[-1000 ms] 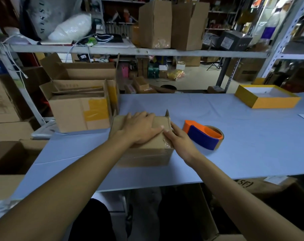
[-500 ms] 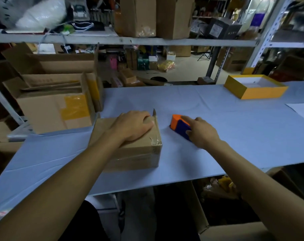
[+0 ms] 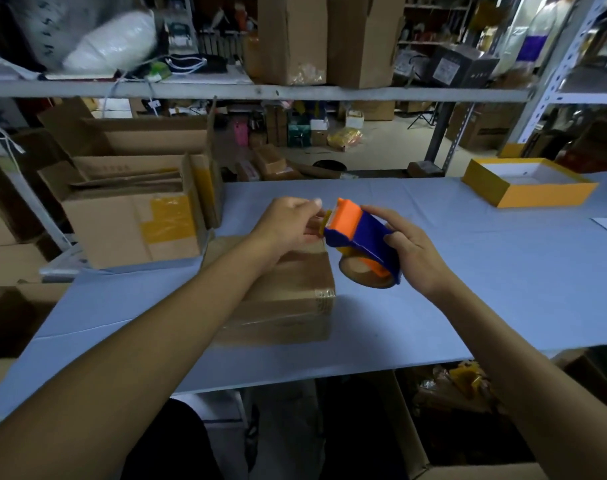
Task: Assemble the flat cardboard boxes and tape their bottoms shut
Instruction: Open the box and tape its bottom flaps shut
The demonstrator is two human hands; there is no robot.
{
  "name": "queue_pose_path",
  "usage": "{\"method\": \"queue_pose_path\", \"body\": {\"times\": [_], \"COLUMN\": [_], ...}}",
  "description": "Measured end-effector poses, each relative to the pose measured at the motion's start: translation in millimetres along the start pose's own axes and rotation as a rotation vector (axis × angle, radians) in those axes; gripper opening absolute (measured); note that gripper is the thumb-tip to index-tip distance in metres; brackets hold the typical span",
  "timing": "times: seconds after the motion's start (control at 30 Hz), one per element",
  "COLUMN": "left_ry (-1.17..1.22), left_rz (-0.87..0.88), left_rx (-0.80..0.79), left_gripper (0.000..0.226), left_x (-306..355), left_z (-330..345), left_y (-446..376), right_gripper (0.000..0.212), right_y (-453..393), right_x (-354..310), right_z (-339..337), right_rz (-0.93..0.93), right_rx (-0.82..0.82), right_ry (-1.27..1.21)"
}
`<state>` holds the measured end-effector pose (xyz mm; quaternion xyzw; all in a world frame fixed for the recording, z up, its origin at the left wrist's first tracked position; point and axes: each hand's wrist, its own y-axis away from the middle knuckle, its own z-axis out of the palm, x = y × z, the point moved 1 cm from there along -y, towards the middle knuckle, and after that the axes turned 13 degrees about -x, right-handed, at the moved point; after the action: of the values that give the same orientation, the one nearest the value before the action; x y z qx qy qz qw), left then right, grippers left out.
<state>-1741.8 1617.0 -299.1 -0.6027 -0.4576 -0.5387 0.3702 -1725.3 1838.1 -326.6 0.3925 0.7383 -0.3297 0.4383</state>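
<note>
Tape pinched at the orange-and-blue plastic dispenser (image 3: 361,237) by the left hand (image 3: 288,223), right hand (image 3: 413,258) gripping its body, should pull out straight over the brown cardboard box (image 3: 288,292).

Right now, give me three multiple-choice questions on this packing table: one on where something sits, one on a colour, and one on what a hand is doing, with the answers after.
1. Where is the yellow tray on the blue table?
A. far right
B. near left edge
C. on the small cardboard box

2. What colours is the tape dispenser?
A. green and white
B. orange and blue
C. all black

3. What is the right hand doing?
A. lying flat on the table
B. gripping the tape dispenser
C. lifting the box

Answers:
1. A, it sits at the table's far right, apart from the small cardboard box.
2. B, an orange head on a blue body.
3. B, its fingers wrap the dispenser, held above the table, while the left hand pinches at its front end.
</note>
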Motion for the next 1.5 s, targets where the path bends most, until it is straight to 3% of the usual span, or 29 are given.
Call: {"method": "queue_pose_path", "body": {"times": [0.2,0.37,0.47,0.67,0.9,1.03,1.37,1.5], "left_ry": [0.171,0.216,0.136,-0.039,0.066,0.146,-0.437,-0.801], "left_rz": [-0.056,-0.094,-0.116,-0.172,-0.295,-0.28,-0.388,-0.362], "left_rx": [-0.063,-0.083,-0.048,0.104,0.155,0.214,0.272,0.225], "left_gripper": [0.009,0.012,0.009,0.009,0.017,0.022,0.015,0.022], "left_x": [5,11,14,10,-4,-3,-14,-15], "left_z": [-4,-4,-2,0,-5,-30,-34,-33], "left_y": [15,21,21,17,19,23,6,3], "right_gripper": [0.036,0.062,0.076,0.075,0.073,0.073,0.068,0.069], "right_y": [-2,-2,-2,-7,-17,-9,-32,-37], "right_x": [-5,-7,-8,-10,-10,-4,11,16], "right_z": [11,8,7,1,-16,-43,-57,-56], "right_rz": [-0.009,-0.014,0.013,-0.01,0.01,0.084,0.144,0.16], "right_rx": [-0.017,-0.038,-0.039,-0.056,-0.204,-0.214,-0.305,-0.343], "right_ry": [0.067,0.116,0.135,0.353,0.512,0.571,0.701,0.746]}}
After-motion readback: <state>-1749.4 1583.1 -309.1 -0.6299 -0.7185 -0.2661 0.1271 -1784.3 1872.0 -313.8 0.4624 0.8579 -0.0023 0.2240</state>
